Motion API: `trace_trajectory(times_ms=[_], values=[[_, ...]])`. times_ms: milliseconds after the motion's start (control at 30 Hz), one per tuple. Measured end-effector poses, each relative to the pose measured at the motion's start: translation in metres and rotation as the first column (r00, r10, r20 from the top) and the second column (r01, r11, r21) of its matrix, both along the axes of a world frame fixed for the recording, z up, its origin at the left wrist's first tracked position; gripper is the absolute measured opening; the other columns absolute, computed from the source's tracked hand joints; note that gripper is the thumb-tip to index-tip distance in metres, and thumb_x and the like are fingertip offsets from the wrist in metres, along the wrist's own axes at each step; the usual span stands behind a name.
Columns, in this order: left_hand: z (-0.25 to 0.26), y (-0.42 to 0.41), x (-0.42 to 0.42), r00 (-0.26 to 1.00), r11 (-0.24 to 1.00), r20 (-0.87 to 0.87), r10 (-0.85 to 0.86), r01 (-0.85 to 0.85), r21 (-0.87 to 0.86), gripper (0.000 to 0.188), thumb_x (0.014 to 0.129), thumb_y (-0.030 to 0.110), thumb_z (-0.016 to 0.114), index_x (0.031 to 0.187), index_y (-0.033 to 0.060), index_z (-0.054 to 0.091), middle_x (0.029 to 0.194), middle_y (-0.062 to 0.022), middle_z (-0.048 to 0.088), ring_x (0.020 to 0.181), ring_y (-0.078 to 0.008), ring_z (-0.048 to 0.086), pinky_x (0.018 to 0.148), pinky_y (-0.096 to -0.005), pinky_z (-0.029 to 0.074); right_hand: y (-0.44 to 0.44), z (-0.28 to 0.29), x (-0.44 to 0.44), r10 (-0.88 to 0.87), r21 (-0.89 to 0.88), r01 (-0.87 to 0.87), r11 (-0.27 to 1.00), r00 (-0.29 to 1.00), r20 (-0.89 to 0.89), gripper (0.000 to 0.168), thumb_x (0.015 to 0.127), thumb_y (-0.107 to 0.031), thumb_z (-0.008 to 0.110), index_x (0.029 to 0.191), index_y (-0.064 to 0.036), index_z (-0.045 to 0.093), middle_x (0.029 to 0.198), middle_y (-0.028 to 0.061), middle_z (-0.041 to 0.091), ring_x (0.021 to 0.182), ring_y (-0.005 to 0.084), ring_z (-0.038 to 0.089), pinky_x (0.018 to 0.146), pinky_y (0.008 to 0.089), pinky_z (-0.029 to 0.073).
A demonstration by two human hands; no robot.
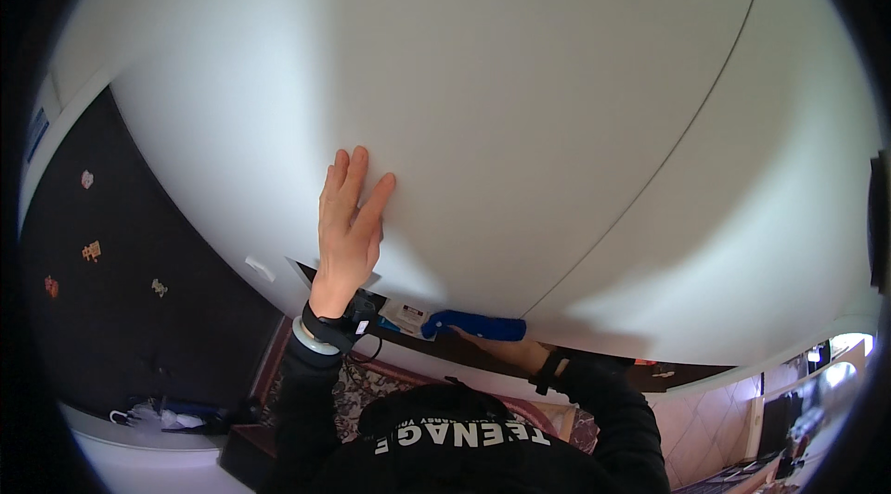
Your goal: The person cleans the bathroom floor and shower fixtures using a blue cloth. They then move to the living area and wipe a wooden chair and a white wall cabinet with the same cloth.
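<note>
My left hand (350,229) is raised, palm towards a large pale wall (487,146), its fingers somewhat apart and holding nothing; whether it touches the wall cannot be told. Low in the middle, my right hand (491,346) is at a blue cloth or fluffy duster (480,325), fingers largely hidden by it. The blue thing lies against the foot of the pale surface, just above a dark shelf (445,353). Both wrists wear dark bands, and a pale bracelet (315,337) circles the left one.
A printed packet (407,316) lies on the shelf left of the blue thing. A dark door or panel (139,250) with small magnets or stickers stands at the left. A white wall switch (260,268) is beside it. Patterned carpet (376,396) shows below; a thin dark line crosses the wall.
</note>
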State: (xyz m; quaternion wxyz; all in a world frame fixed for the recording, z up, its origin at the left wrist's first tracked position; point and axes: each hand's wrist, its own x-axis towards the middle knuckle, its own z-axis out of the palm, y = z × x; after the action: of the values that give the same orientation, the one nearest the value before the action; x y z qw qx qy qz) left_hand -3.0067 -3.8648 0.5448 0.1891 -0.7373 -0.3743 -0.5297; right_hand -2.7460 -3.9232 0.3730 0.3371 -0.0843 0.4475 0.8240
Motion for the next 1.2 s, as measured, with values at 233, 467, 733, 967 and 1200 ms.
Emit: trace_trajectory(times_ms=[233, 467, 733, 967, 1200], values=[[-0.008, 0.001, 0.005, 0.995, 0.999, 0.1, 0.02, -0.015, -0.05, 0.043, 0.075, -0.013, 0.047, 0.114, 0.0002, 0.06, 0.139, -0.0186, 0.04, 0.133, -0.0355, 0.03, 0.107, -0.0472, 0.028, 0.029, 0.118, -0.01, -0.283, -0.421, -0.366, 0.83, 0.374, -0.883, 0.056, 0.087, -0.023, 0.054, 0.136, -0.003, 0.036, 0.139, 0.0207, 0.035, 0.13, 0.0375, 0.032, 0.107, 0.0503, 0.027], [-0.014, 0.001, -0.007, 0.947, 0.985, 0.284, -0.15, 0.168, -0.04, 0.039, 0.085, -0.005, 0.04, 0.122, 0.0004, 0.051, 0.137, -0.0166, 0.043, 0.131, -0.0347, 0.034, 0.106, -0.0454, 0.03, 0.046, 0.088, -0.049, -0.374, -0.537, -0.416, 0.734, 0.413, -0.831, 0.049, 0.091, -0.016, 0.044, 0.138, -0.006, 0.033, 0.141, 0.0134, 0.035, 0.127, 0.0315, 0.037, 0.104, 0.0412, 0.036], [-0.016, -0.019, -0.019, 0.977, 0.996, 0.204, 0.056, -0.041, -0.073, 0.027, 0.088, -0.001, 0.041, 0.113, 0.0025, 0.052, 0.133, -0.0175, 0.046, 0.129, -0.0356, 0.037, 0.104, -0.0455, 0.031, 0.041, 0.152, -0.035, -0.137, -0.256, -0.032, 0.966, 0.777, -0.614, 0.056, 0.095, -0.03, 0.036, 0.144, -0.007, 0.022, 0.147, 0.0166, 0.023, 0.135, 0.0265, 0.026, 0.109, 0.0367, 0.031], [-0.019, -0.047, -0.01, 0.96, 0.979, 0.244, 0.14, -0.171, 0.11, 0.023, 0.077, -0.003, 0.049, 0.098, 0.0037, 0.056, 0.12, -0.0164, 0.052, 0.113, -0.0339, 0.046, 0.095, -0.0439, 0.037, 0.059, 0.2, -0.084, -0.251, 0.073, -0.753, 0.654, -0.306, -0.918, 0.061, 0.077, -0.015, 0.061, 0.134, -0.004, 0.042, 0.142, 0.0236, 0.03, 0.132, 0.0385, 0.029, 0.103, 0.0497, 0.032], [-0.046, -0.053, 0.005, 0.985, 0.997, 0.16, -0.06, 0.05, 0.065, 0.021, 0.066, -0.002, 0.06, 0.086, 0.0048, 0.064, 0.095, -0.0112, 0.054, 0.08, -0.0275, 0.053, 0.066, -0.0346, 0.045, 0.044, 0.092, -0.083, -0.491, -0.647, -0.411, 0.642, 0.427, -0.759, 0.053, 0.092, -0.017, 0.039, 0.142, -0.004, 0.026, 0.145, 0.012, 0.028, 0.134, 0.0273, 0.027, 0.109, 0.0418, 0.025]])
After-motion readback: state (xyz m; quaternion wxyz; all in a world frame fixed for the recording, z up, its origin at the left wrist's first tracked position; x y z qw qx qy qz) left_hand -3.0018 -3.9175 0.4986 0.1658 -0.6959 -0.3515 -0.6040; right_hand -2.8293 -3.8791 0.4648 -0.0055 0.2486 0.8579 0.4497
